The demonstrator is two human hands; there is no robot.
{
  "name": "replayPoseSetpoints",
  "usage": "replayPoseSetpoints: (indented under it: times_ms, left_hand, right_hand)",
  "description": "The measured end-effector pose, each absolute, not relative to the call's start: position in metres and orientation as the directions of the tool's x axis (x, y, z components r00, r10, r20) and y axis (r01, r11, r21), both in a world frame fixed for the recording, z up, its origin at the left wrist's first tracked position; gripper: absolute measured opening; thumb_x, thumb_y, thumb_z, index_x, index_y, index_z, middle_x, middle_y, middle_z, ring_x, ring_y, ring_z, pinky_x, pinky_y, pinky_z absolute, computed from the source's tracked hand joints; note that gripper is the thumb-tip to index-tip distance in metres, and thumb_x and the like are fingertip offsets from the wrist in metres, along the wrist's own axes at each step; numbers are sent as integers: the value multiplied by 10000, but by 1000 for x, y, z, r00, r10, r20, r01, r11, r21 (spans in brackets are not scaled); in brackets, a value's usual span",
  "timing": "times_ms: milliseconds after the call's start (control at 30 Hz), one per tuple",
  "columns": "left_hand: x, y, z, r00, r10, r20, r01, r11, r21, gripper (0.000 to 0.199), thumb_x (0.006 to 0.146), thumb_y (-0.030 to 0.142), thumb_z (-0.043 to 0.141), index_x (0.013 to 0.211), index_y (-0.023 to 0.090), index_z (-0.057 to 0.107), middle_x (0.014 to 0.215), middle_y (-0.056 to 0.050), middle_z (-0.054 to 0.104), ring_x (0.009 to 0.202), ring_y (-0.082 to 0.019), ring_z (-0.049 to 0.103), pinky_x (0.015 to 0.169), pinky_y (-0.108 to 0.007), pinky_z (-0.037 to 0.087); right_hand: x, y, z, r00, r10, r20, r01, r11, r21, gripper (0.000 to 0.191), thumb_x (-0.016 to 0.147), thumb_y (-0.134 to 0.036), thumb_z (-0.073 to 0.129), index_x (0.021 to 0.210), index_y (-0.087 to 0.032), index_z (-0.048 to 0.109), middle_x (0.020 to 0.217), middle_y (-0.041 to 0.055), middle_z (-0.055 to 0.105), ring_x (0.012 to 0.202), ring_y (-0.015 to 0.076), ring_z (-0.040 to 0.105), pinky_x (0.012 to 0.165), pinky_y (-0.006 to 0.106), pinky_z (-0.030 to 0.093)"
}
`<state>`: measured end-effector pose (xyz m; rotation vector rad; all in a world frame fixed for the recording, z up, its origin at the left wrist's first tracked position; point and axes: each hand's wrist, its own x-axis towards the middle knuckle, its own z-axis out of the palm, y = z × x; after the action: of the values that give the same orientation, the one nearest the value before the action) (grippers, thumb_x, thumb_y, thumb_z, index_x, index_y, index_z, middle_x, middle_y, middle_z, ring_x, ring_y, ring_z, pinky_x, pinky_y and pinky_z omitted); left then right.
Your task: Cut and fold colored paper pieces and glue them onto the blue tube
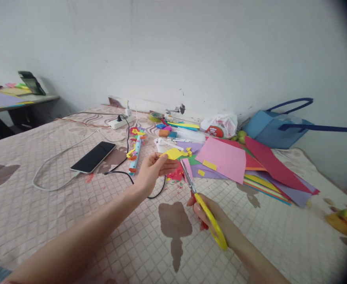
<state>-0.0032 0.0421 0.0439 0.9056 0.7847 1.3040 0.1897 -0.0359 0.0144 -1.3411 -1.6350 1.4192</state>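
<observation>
Between the thumb and fingers of my left hand is a small piece of yellow paper. My right hand is closed around the handles of a pair of scissors with yellow and red grips. The blades point away from me, with their tips just right of my left fingertips, apart from the yellow piece. Red paper scraps lie beyond my left fingers. A light blue strip decorated with paper shapes rests to the left of my left hand.
A phone with a white cable lies left, near a power strip. Coloured sheets spread at the right, before a blue bag. A black cable loops behind my left hand. A white plastic bag sits by the wall.
</observation>
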Motion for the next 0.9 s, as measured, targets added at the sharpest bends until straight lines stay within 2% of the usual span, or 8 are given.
replayPoseSetpoints:
  times_ms: [300,900]
  left_hand:
    - [7,34,40,219,975,-23,-370,105,923,218,774,311,609,767,146,465,731,-100,707,666,-197,683,601,-283,542]
    - [5,34,43,241,970,-23,-361,112,926,167,799,258,580,771,143,462,727,-102,705,657,-187,684,643,-307,553]
  right_hand:
    - [188,-35,9,-364,912,-189,308,-74,-948,260,864,-459,407,897,-214,486,555,-68,377,456,77,345,426,181,327]
    - [181,-37,24,-307,941,-144,419,-2,-908,349,793,-534,488,863,-192,490,632,-38,415,535,96,385,471,208,371]
